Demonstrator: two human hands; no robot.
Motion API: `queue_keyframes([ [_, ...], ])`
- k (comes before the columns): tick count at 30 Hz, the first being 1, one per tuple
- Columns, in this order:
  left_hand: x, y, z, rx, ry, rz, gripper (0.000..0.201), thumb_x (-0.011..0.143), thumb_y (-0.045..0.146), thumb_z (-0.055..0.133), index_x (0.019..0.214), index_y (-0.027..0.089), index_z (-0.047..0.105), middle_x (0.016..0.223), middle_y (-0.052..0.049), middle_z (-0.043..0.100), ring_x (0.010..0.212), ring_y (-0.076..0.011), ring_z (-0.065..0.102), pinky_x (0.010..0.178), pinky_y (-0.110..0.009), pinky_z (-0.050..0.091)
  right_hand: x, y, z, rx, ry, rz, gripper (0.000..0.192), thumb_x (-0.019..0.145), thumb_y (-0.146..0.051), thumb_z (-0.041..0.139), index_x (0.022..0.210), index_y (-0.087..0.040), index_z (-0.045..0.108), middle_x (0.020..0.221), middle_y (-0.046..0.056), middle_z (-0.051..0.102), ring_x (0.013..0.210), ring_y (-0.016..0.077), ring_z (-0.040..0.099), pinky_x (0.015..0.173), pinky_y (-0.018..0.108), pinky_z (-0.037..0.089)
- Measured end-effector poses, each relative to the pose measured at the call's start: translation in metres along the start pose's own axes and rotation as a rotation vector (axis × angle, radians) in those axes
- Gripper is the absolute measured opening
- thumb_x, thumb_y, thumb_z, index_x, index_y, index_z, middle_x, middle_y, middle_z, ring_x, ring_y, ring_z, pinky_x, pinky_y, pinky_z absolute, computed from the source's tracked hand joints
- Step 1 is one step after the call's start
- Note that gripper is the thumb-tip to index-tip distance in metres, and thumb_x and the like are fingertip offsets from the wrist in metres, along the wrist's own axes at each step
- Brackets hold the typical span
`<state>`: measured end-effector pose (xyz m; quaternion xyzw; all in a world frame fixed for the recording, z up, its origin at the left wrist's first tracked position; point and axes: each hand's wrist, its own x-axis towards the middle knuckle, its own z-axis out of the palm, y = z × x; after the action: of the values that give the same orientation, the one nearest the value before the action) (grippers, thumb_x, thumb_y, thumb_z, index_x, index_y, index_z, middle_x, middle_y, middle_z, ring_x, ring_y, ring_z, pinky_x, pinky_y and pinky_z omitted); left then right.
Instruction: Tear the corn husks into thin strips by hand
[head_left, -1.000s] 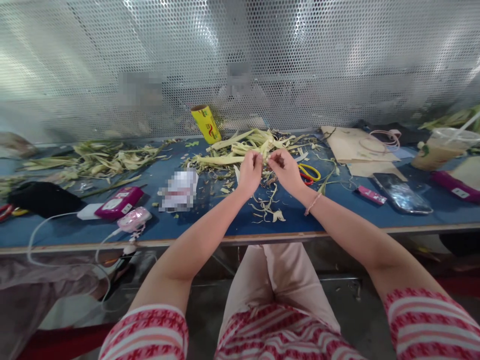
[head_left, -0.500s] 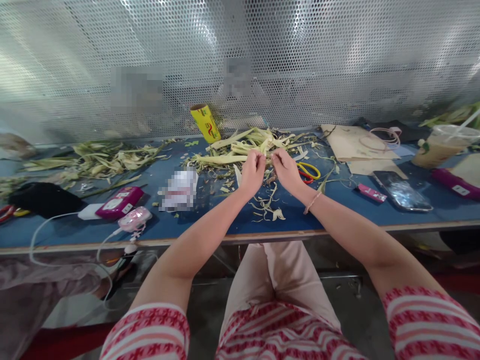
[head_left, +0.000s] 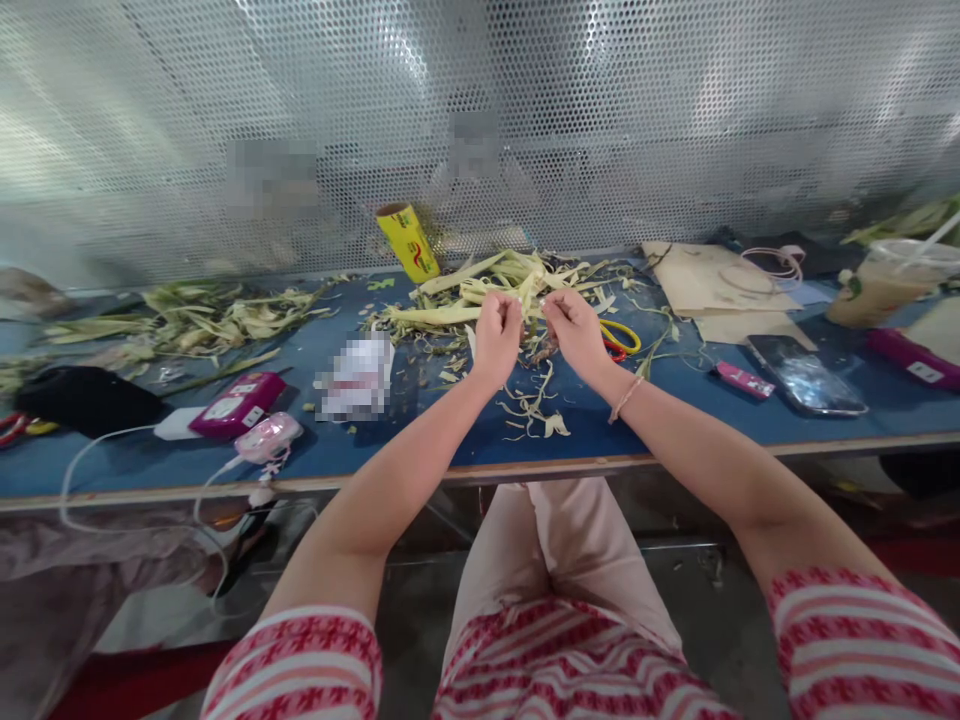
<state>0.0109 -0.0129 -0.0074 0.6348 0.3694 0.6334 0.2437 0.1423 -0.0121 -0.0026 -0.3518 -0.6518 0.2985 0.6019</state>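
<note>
In the head view, the left hand [head_left: 496, 335] and right hand [head_left: 576, 330] are raised close together, fingers curled and pinching the two ends of a thin pale-green leaf strip [head_left: 531, 312] between them, seemingly to keep it taut. Just beyond the fingertips lies the heap of pale-green leaf strips [head_left: 491, 285]; yellow-handled scissors [head_left: 619, 338] rest just right of the right fingers on the blue tabletop [head_left: 420, 430].

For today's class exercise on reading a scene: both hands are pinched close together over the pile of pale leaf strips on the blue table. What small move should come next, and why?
Probably draw the two hands apart. The left hand and right hand are each pinched on something thin between them, just above the leaf strips, with torn scraps lying below on the table. What they pinch is too small to identify.
</note>
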Motion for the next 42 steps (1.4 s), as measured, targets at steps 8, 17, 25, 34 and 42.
queue_keyframes([
  [8,0.0,0.001,0.002,-0.117,-0.011,-0.055,0.035,0.085,0.055,0.055,0.081,0.021,0.044,0.055,0.006,0.037,0.047,-0.0069,0.038,0.049,-0.023,0.03,0.006,0.006,-0.002,0.084,0.017,0.089,0.029,0.086,-0.049,0.058,0.075,-0.024,0.047,0.046,-0.008,0.038,0.039,0.0088,0.036,0.042,0.025,0.03],
  [17,0.013,0.0,-0.004,-0.37,0.082,-0.189,0.039,0.082,0.05,0.062,0.076,0.022,0.037,0.048,0.011,0.03,0.04,-0.0041,0.031,0.045,-0.02,0.026,0.006,-0.005,-0.002,0.244,-0.163,0.167,0.034,0.075,-0.051,0.07,0.076,-0.022,0.053,0.039,-0.012,0.036,0.033,0.0054,0.029,0.036,0.022,0.024],
  [25,0.014,0.012,-0.006,-0.492,0.021,-0.267,0.037,0.082,0.044,0.065,0.073,0.021,0.038,0.048,0.011,0.029,0.039,-0.004,0.028,0.043,-0.019,0.026,0.006,-0.007,-0.009,0.424,-0.244,0.224,0.036,0.073,-0.05,0.073,0.081,-0.021,0.053,0.038,-0.015,0.034,0.03,0.0032,0.026,0.034,0.019,0.022],
  [34,0.007,0.011,0.002,-0.327,-0.113,-0.371,0.036,0.084,0.049,0.06,0.071,0.018,0.046,0.053,0.007,0.039,0.042,-0.0053,0.039,0.045,-0.021,0.029,0.001,-0.006,-0.001,0.263,-0.237,0.224,0.026,0.081,-0.043,0.064,0.075,-0.021,0.051,0.049,-0.007,0.052,0.042,0.0084,0.046,0.042,0.022,0.04],
  [42,0.002,0.015,-0.003,-0.003,-0.096,-0.148,0.037,0.083,0.051,0.06,0.071,0.019,0.047,0.052,0.006,0.04,0.046,-0.0067,0.039,0.048,-0.022,0.03,-0.003,-0.009,0.001,-0.052,-0.152,0.057,0.019,0.085,-0.029,0.058,0.071,-0.021,0.048,0.048,-0.007,0.046,0.043,0.0083,0.041,0.045,0.023,0.035],
])
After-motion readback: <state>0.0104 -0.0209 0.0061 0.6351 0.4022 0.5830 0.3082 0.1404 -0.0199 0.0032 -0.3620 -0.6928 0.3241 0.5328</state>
